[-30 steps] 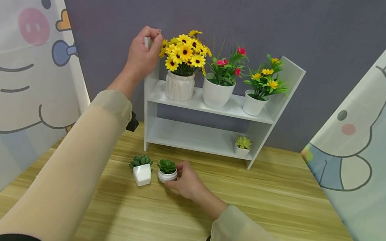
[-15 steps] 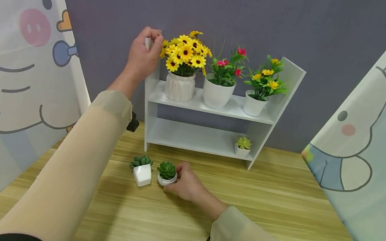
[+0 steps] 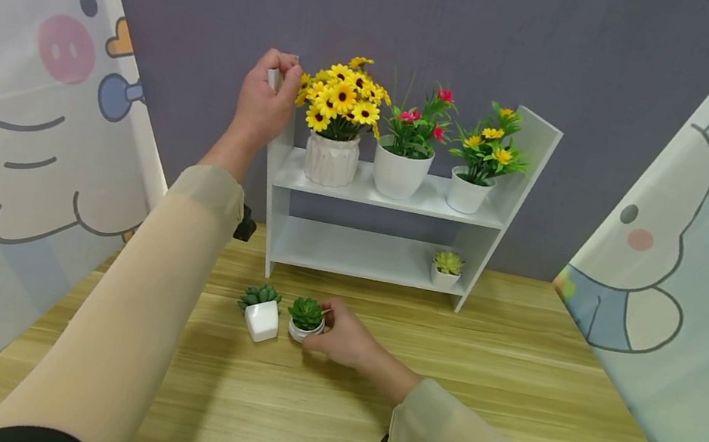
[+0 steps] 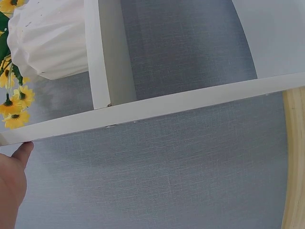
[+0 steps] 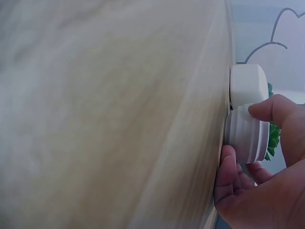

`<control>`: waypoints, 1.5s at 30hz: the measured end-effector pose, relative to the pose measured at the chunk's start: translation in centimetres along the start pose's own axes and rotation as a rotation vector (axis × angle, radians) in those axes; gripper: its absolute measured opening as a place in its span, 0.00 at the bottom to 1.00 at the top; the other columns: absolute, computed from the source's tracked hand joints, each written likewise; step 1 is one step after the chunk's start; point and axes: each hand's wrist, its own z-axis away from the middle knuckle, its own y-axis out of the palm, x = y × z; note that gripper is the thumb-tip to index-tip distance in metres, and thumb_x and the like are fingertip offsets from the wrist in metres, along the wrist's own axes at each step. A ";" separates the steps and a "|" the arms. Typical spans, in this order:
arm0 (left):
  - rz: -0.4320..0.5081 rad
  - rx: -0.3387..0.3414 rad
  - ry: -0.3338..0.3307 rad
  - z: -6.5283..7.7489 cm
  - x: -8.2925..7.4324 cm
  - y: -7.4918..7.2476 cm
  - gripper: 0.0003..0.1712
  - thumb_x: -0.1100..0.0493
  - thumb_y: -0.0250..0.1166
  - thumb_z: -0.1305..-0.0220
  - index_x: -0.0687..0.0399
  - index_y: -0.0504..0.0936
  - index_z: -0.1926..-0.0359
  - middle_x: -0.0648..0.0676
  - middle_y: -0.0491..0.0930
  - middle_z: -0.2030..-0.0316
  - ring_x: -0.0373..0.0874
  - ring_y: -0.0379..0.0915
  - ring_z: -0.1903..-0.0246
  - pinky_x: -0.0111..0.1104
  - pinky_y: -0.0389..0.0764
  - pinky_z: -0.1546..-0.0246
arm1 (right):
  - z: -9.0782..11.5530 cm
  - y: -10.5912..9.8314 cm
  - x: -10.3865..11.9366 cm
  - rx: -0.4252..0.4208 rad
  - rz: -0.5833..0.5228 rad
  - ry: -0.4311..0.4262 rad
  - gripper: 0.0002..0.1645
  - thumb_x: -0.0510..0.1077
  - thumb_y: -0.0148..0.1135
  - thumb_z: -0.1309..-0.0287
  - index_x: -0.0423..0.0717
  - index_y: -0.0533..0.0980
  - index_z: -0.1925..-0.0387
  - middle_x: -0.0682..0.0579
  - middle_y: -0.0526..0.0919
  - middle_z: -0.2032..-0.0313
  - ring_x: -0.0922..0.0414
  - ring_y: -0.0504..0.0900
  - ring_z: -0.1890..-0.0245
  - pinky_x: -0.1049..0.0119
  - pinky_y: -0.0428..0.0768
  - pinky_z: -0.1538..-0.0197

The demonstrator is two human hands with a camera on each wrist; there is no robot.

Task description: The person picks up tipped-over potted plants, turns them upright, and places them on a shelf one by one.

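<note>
My left hand [image 3: 264,100] grips the top of the left side panel of the white two-tier shelf [image 3: 383,257], beside the yellow daisies. In the left wrist view its fingertip is right at the panel's edge. On the table, my right hand [image 3: 347,336] holds a small round white pot [image 5: 248,133] with a green succulent [image 3: 306,313], thumb on one side and fingers on the other. Just left of it a square white pot [image 3: 262,320] with a dark green succulent [image 3: 259,296] lies tipped on its side.
On the upper shelf stand potted yellow daisies [image 3: 339,100], a pot with pink flowers [image 3: 402,171] and a pot with yellow-orange flowers [image 3: 467,192]. A small light-green succulent [image 3: 448,262] sits at the right end of the lower shelf. The wooden table [image 3: 514,352] meets a grey wall behind.
The round succulent pot in my right hand has tilted slightly, its plant leaning more toward the viewer. My left hand stays on the shelf panel.
</note>
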 end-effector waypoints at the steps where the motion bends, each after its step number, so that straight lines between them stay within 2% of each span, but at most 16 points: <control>1: -0.001 -0.001 0.000 0.0 0.0 0.0 0.11 0.47 0.54 0.15 0.40 0.68 0.61 0.55 0.77 0.31 0.45 0.75 0.30 0.29 0.78 0.55 | 0.0 0.0 0.0 0.001 0.002 -0.002 0.43 0.42 0.79 0.45 0.35 0.69 0.31 0.39 0.83 0.46 0.51 0.82 0.47 0.56 0.84 0.44; 5: 0.003 -0.003 0.003 0.0 0.0 0.0 0.11 0.47 0.54 0.15 0.40 0.68 0.60 0.55 0.77 0.32 0.46 0.77 0.38 0.29 0.77 0.57 | 0.0 -0.1 -0.1 0.006 -0.013 0.011 0.44 0.44 0.81 0.42 0.34 0.69 0.30 0.38 0.82 0.44 0.49 0.82 0.47 0.57 0.85 0.48; 8: 0.002 -0.002 0.008 0.0 0.0 0.0 0.11 0.47 0.54 0.15 0.41 0.69 0.60 0.56 0.77 0.32 0.44 0.76 0.35 0.29 0.78 0.56 | 0.0 -0.1 -0.2 0.009 -0.026 0.012 0.45 0.45 0.81 0.41 0.34 0.69 0.29 0.35 0.82 0.39 0.46 0.83 0.40 0.52 0.85 0.40; 12: -0.009 0.003 0.005 0.0 0.1 0.0 0.11 0.47 0.55 0.15 0.41 0.68 0.60 0.55 0.77 0.31 0.39 0.70 0.24 0.29 0.81 0.50 | 0.1 -0.2 -0.3 0.011 -0.034 -0.010 0.43 0.43 0.82 0.41 0.35 0.71 0.30 0.35 0.81 0.35 0.41 0.81 0.33 0.43 0.81 0.30; 14: -0.016 0.002 -0.002 -0.1 0.0 0.0 0.11 0.46 0.54 0.15 0.40 0.68 0.60 0.54 0.77 0.31 0.38 0.69 0.23 0.29 0.82 0.48 | 0.1 -0.3 -0.3 0.004 -0.040 -0.013 0.42 0.43 0.82 0.41 0.36 0.73 0.30 0.36 0.81 0.35 0.40 0.80 0.32 0.42 0.80 0.30; 16: -0.013 0.001 0.000 -0.1 0.0 0.1 0.11 0.47 0.54 0.15 0.40 0.68 0.60 0.54 0.77 0.33 0.40 0.73 0.27 0.29 0.82 0.49 | 0.1 -0.5 -0.4 -0.010 -0.045 -0.010 0.42 0.45 0.82 0.40 0.38 0.73 0.29 0.37 0.81 0.34 0.41 0.81 0.33 0.44 0.82 0.32; 19: -0.013 -0.005 0.007 0.0 0.1 0.1 0.11 0.47 0.54 0.15 0.41 0.69 0.60 0.54 0.78 0.33 0.43 0.76 0.33 0.28 0.80 0.51 | 0.1 -1.1 -0.6 -0.042 -0.076 -0.021 0.42 0.45 0.81 0.38 0.39 0.73 0.27 0.37 0.81 0.34 0.44 0.86 0.40 0.53 0.86 0.41; 21: -0.005 -0.005 0.015 0.0 0.1 0.2 0.11 0.48 0.54 0.15 0.42 0.69 0.60 0.55 0.77 0.34 0.45 0.77 0.37 0.28 0.79 0.53 | 0.1 -1.5 -0.7 -0.056 -0.128 -0.021 0.42 0.44 0.80 0.37 0.40 0.73 0.26 0.35 0.81 0.33 0.47 0.89 0.49 0.58 0.88 0.53; 24: -0.006 -0.006 0.020 -0.1 0.1 0.1 0.11 0.48 0.54 0.15 0.42 0.69 0.60 0.55 0.77 0.33 0.43 0.77 0.39 0.27 0.79 0.53 | -0.1 -2.2 -1.0 -0.076 -0.205 -0.032 0.42 0.42 0.78 0.36 0.40 0.72 0.25 0.35 0.80 0.32 0.52 0.90 0.62 0.64 0.85 0.65; 26: -0.002 -0.006 0.020 -0.1 0.1 0.1 0.11 0.48 0.54 0.15 0.42 0.68 0.60 0.55 0.77 0.34 0.42 0.77 0.44 0.28 0.78 0.55 | -0.3 -2.7 -1.3 -0.089 -0.249 -0.043 0.41 0.40 0.77 0.35 0.40 0.71 0.24 0.34 0.80 0.32 0.52 0.89 0.69 0.64 0.84 0.70; 31: 0.005 -0.012 0.022 0.0 0.1 0.1 0.11 0.48 0.54 0.15 0.41 0.68 0.60 0.52 0.77 0.38 0.39 0.74 0.54 0.29 0.76 0.58 | -1.0 -3.9 -1.5 -0.166 -0.254 -0.055 0.43 0.41 0.78 0.33 0.42 0.71 0.22 0.38 0.79 0.29 0.52 0.88 0.73 0.59 0.87 0.68; 33: 0.007 -0.013 0.021 0.0 0.2 0.1 0.11 0.48 0.54 0.15 0.41 0.68 0.60 0.51 0.77 0.39 0.36 0.74 0.52 0.28 0.77 0.57 | -1.2 -4.5 -1.6 -0.196 -0.245 -0.043 0.44 0.43 0.78 0.33 0.43 0.70 0.21 0.39 0.79 0.28 0.53 0.88 0.73 0.57 0.88 0.66; 35: 0.014 -0.010 0.019 0.1 0.2 0.1 0.11 0.49 0.54 0.15 0.41 0.68 0.61 0.51 0.77 0.39 0.38 0.74 0.52 0.29 0.76 0.57 | -1.5 -5.0 -1.6 -0.224 -0.235 -0.029 0.45 0.44 0.78 0.33 0.44 0.70 0.20 0.40 0.79 0.28 0.53 0.87 0.74 0.57 0.88 0.66; 38: 0.010 -0.008 0.014 0.1 0.2 0.1 0.11 0.48 0.54 0.15 0.41 0.68 0.60 0.50 0.77 0.38 0.36 0.74 0.49 0.28 0.77 0.56 | -1.8 -5.8 -1.8 -0.263 -0.206 -0.024 0.44 0.46 0.78 0.32 0.44 0.70 0.20 0.40 0.80 0.30 0.54 0.87 0.75 0.57 0.88 0.66; 43: 0.007 -0.006 0.015 0.1 0.1 0.1 0.11 0.48 0.54 0.14 0.40 0.68 0.60 0.52 0.77 0.37 0.38 0.72 0.59 0.29 0.76 0.58 | -2.4 -7.1 -2.2 -0.305 -0.197 -0.011 0.42 0.48 0.77 0.31 0.48 0.72 0.21 0.42 0.80 0.31 0.57 0.85 0.75 0.59 0.86 0.65; 45: 0.004 -0.006 0.014 0.1 0.1 0.1 0.11 0.48 0.54 0.14 0.41 0.68 0.60 0.53 0.77 0.36 0.37 0.72 0.60 0.29 0.76 0.58 | -2.6 -7.5 -2.3 -0.314 -0.191 0.004 0.43 0.49 0.77 0.31 0.50 0.71 0.20 0.43 0.79 0.29 0.56 0.86 0.73 0.60 0.84 0.65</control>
